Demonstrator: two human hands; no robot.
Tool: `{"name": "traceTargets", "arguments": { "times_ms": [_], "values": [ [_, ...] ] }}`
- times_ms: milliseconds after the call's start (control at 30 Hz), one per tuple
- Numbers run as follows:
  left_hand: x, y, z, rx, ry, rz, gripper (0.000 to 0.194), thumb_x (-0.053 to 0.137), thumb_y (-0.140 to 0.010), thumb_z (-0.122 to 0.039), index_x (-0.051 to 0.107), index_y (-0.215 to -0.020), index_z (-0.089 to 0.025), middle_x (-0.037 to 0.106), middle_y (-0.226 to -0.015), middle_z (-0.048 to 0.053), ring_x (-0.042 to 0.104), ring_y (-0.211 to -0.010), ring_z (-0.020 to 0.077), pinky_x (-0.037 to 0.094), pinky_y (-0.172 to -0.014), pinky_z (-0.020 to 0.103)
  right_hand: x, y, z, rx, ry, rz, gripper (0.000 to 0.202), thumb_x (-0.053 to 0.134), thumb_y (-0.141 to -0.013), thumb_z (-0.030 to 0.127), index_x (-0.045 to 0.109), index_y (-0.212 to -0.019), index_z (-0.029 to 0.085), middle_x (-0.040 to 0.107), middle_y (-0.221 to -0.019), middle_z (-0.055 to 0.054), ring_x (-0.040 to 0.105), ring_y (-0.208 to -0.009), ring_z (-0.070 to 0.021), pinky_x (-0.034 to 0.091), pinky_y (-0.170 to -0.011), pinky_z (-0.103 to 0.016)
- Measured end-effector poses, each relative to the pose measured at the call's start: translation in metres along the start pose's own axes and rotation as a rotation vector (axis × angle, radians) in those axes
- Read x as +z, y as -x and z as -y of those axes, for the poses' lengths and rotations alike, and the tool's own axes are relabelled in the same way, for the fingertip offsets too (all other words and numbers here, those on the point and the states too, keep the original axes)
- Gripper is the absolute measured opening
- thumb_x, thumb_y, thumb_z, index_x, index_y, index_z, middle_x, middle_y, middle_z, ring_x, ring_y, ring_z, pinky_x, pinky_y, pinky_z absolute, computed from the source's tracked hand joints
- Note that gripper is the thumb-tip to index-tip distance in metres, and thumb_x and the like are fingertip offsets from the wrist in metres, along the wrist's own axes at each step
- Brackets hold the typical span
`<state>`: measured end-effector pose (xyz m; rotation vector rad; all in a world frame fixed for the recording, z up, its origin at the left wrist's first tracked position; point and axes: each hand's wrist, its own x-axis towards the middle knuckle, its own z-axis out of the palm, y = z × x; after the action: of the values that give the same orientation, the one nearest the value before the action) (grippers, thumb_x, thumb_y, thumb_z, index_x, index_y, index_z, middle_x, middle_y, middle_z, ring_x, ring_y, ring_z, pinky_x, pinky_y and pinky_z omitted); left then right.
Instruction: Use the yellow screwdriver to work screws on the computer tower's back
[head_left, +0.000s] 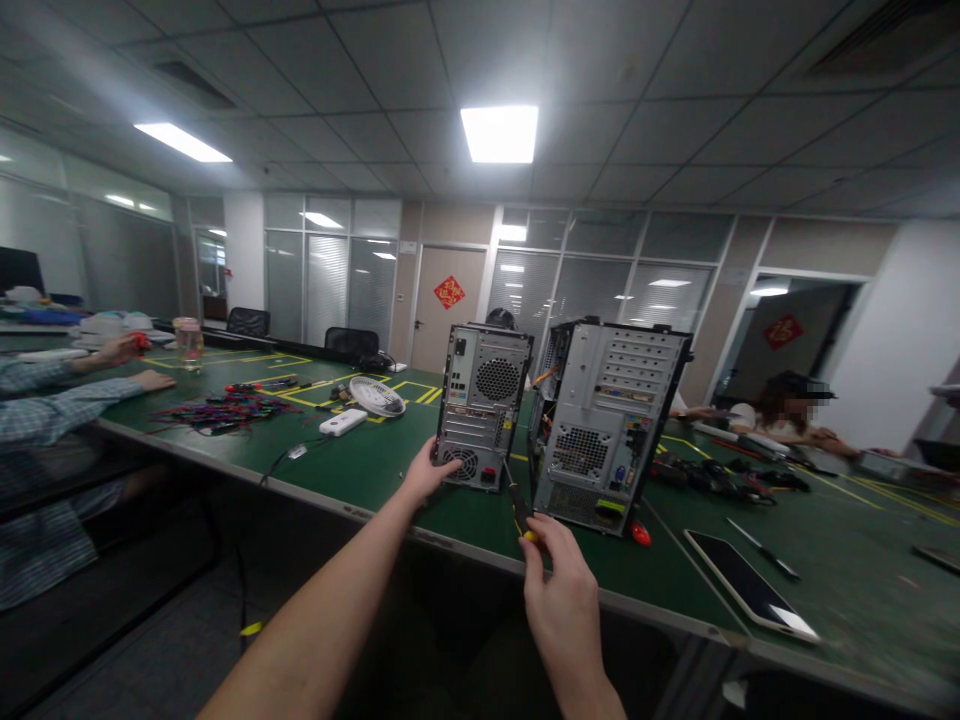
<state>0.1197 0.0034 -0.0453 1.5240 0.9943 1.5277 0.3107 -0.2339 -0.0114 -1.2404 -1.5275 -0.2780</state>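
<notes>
we are gripping the lower left edge of the smaller computer case [480,440] with our left hand [429,474], our thumb lying over its fan grille [465,462], while our right hand [561,570] is grasping the handle of a screwdriver [520,508]. its shaft is slanting up towards the case's lower right edge; whether the tip is touching, we cannot tell. the case is standing upright near the front edge of the green table [352,475], and the larger computer case [598,400] is standing just beside it, leaving us only a narrow gap for the shaft. we are finding wider room on the left, as far as a white block-like device [343,422]. to the right, a phone [750,585] is lying by the front edge. yellow tape [421,390] is marking the tabletop, a wire heap [225,408] is spreading at left, and a ceiling light [499,135] is shining above glass partitions [600,285].
</notes>
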Motion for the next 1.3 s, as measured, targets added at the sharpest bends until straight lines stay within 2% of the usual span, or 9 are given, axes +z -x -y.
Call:
{"name": "traceTargets", "arguments": {
  "times_ms": [100,267,567,800,1000,1100,1300],
  "values": [
    [0.0,0.0,-0.001,0.006,-0.012,0.001,0.079,0.088,-0.066,-0.039,0.056,-0.135,-0.02,0.067,-0.129,0.013,0.064,-0.117,0.0268,0.045,-0.104,0.041,0.0,-0.001,0.001,-0.015,-0.008,-0.004,0.022,0.049,-0.098,0.028,0.068,-0.106,0.02,0.07,-0.115,-0.012,0.068,-0.107,-0.0253,0.055,-0.093,-0.039],
    [0.001,0.003,-0.006,0.003,-0.016,0.005,0.08,0.088,-0.066,-0.043,0.056,-0.135,-0.02,0.067,-0.129,0.014,0.064,-0.116,0.0275,0.046,-0.103,0.041,0.001,-0.001,0.002,0.044,-0.053,0.007,0.018,0.055,-0.097,0.032,0.066,-0.104,0.02,0.071,-0.104,-0.01,0.07,-0.092,-0.023,0.057,-0.082,-0.035],
    [0.001,0.004,-0.009,0.006,-0.042,0.001,0.074,0.087,-0.068,-0.04,0.057,-0.133,-0.019,0.067,-0.129,0.013,0.064,-0.117,0.0257,0.046,-0.104,0.039,0.0,0.001,0.0,-0.01,-0.011,-0.008,0.024,0.05,-0.098,0.028,0.07,-0.108,0.02,0.069,-0.118,-0.012,0.068,-0.109,-0.0245,0.055,-0.094,-0.038],
    [0.002,0.008,-0.018,-0.021,-0.047,-0.007,0.074,0.087,-0.069,-0.036,0.055,-0.134,-0.019,0.068,-0.128,0.013,0.065,-0.115,0.0258,0.047,-0.102,0.038,0.003,0.0,0.003,0.047,-0.071,0.003,0.019,0.057,-0.096,0.035,0.067,-0.1,0.019,0.071,-0.099,-0.01,0.071,-0.085,-0.0221,0.058,-0.077,-0.033],
    [0.001,0.007,-0.016,-0.026,-0.057,0.001,0.073,0.086,-0.068,-0.038,0.056,-0.133,-0.02,0.067,-0.131,0.012,0.064,-0.117,0.0267,0.047,-0.103,0.039,0.0,-0.001,0.002,-0.003,-0.023,-0.021,0.025,0.051,-0.098,0.033,0.07,-0.106,0.019,0.07,-0.113,-0.013,0.069,-0.103,-0.0251,0.056,-0.09,-0.039],
    [0.0,0.006,-0.014,-0.019,-0.047,0.008,0.073,0.086,-0.068,-0.037,0.057,-0.133,-0.02,0.067,-0.13,0.013,0.064,-0.116,0.0265,0.046,-0.103,0.039,-0.001,-0.001,0.001,-0.014,-0.009,-0.025,0.027,0.049,-0.098,0.033,0.071,-0.109,0.019,0.069,-0.118,-0.013,0.068,-0.107,-0.0257,0.056,-0.091,-0.04],
    [0.0,0.004,-0.01,0.001,-0.032,0.001,0.075,0.087,-0.068,-0.037,0.057,-0.134,-0.02,0.067,-0.13,0.012,0.064,-0.118,0.027,0.046,-0.104,0.04,0.001,-0.001,0.002,0.057,-0.06,-0.002,0.025,0.056,-0.097,0.039,0.068,-0.103,0.019,0.072,-0.104,-0.012,0.071,-0.09,-0.0234,0.058,-0.081,-0.036]
  ]
}}
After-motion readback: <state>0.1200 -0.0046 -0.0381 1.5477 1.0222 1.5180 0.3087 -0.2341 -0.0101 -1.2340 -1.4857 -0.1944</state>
